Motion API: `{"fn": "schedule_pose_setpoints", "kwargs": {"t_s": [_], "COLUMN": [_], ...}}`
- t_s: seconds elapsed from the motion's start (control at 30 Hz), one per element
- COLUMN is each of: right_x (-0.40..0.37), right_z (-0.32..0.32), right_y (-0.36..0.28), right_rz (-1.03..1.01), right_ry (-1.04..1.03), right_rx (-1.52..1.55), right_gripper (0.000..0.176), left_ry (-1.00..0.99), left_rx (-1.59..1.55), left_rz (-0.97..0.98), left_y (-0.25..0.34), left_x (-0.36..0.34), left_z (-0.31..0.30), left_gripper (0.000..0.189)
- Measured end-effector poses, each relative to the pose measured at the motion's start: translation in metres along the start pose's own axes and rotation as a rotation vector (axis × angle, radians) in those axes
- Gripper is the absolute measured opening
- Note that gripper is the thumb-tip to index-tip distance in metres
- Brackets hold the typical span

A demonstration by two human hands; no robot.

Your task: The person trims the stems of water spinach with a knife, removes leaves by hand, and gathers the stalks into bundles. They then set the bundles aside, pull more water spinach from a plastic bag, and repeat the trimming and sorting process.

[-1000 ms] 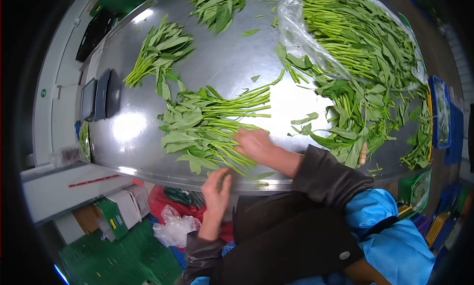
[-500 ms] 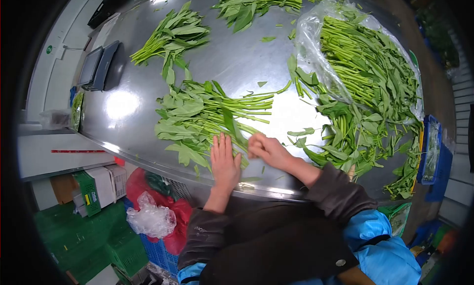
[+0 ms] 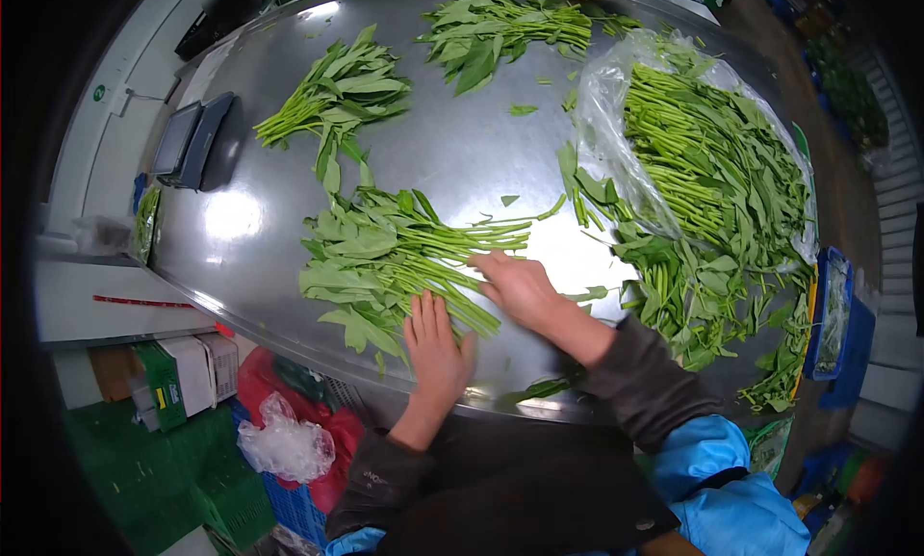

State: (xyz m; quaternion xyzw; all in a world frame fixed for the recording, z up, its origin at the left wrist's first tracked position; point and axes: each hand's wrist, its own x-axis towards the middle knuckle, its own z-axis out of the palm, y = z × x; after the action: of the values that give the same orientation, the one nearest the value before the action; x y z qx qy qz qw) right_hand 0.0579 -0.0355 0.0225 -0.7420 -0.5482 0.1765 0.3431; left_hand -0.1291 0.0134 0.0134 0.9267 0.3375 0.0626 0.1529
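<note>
A loose bunch of water spinach (image 3: 385, 248) lies in front of me on a metal table (image 3: 260, 262), its leaves to the left and stems to the right. My left hand (image 3: 438, 354) rests on the lower stems, fingers stretched out and close together. At the right end of the stems is my right hand (image 3: 518, 288), its fingers curled in and touching the stems; the fingertips are partly hidden. A loose dark leaf (image 3: 541, 390) sits near the table's front edge, below my right wrist.
At right, an open clear plastic bag (image 3: 602, 94) holds a big heap of water spinach (image 3: 712, 142), with more spilling below it. Two further bunches, one left (image 3: 337, 89) and one far (image 3: 510, 26), lie beyond. A dark display device (image 3: 192, 137) stands at the left edge.
My right hand has moved up to the stem ends. The leaf that stood up beside it is gone from there, and a dark leaf now lies near the front edge. My left hand stays on the stems.
</note>
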Motion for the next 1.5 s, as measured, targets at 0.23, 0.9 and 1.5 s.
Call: {"fn": "schedule_pose_setpoints", "kwargs": {"t_s": [0.23, 0.9, 1.5], "right_x": [0.031, 0.072, 0.065], "right_z": [0.033, -0.041, -0.039], "right_y": [0.025, 0.027, 0.058], "right_rz": [-0.111, 0.392, 0.096], "right_ry": [-0.046, 0.169, -0.041], "right_rx": [-0.224, 0.359, -0.2], "right_gripper": [0.008, 0.013, 0.029], "left_ry": [0.06, 0.161, 0.059], "left_rx": [-0.126, -0.273, -0.159], "left_rz": [0.192, 0.196, 0.215], "left_y": [0.009, 0.002, -0.009], "left_x": [0.038, 0.073, 0.114], "left_z": [0.003, 0.001, 0.014], "left_gripper": [0.06, 0.052, 0.062]}}
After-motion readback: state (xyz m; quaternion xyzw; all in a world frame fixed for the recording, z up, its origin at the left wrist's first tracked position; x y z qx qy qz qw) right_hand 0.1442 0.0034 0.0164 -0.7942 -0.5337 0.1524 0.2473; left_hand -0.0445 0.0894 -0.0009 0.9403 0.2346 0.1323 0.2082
